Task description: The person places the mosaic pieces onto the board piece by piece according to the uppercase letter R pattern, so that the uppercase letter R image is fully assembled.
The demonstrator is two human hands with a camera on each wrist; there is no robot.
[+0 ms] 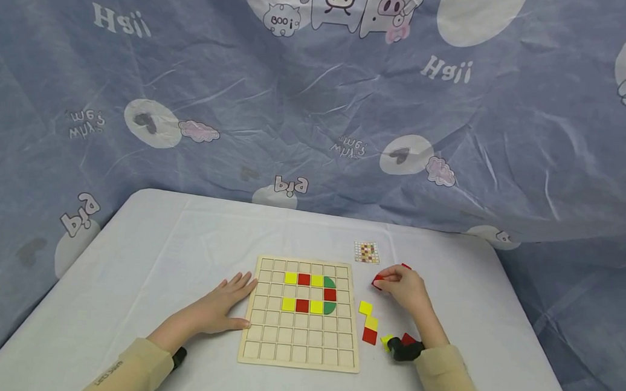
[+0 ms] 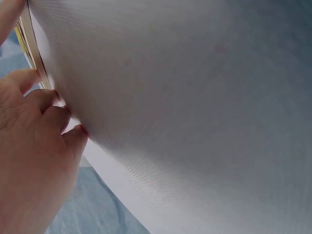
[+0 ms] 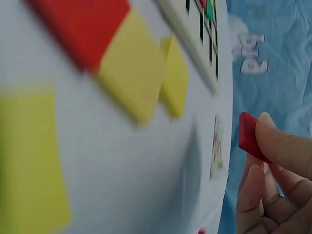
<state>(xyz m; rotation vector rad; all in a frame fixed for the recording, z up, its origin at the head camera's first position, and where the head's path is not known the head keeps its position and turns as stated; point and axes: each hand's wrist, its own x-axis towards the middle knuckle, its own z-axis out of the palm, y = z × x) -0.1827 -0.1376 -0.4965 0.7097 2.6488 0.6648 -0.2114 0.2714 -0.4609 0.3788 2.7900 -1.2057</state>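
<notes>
A wooden grid board (image 1: 300, 338) lies on the white table, with red, yellow and green tiles set in its upper middle. Two rows of tiles end at the right in rounded green pieces (image 1: 329, 308), joined by a red square (image 1: 330, 295). My left hand (image 1: 212, 311) rests at the board's left edge, fingers spread and the thumb lower down; its fingertips meet the edge in the left wrist view. To the right of the board, my right hand (image 1: 408, 292) pinches a red square tile (image 3: 249, 137) between thumb and fingers, held above the tabletop.
Loose yellow tiles (image 1: 365, 308) and a red one (image 1: 370, 336) lie right of the board. More tiles sit partly hidden by the black wrist camera (image 1: 406, 350). A small pattern card (image 1: 366, 252) lies beyond the board's upper right corner. Patterned blue cloth (image 1: 276, 96) hangs behind.
</notes>
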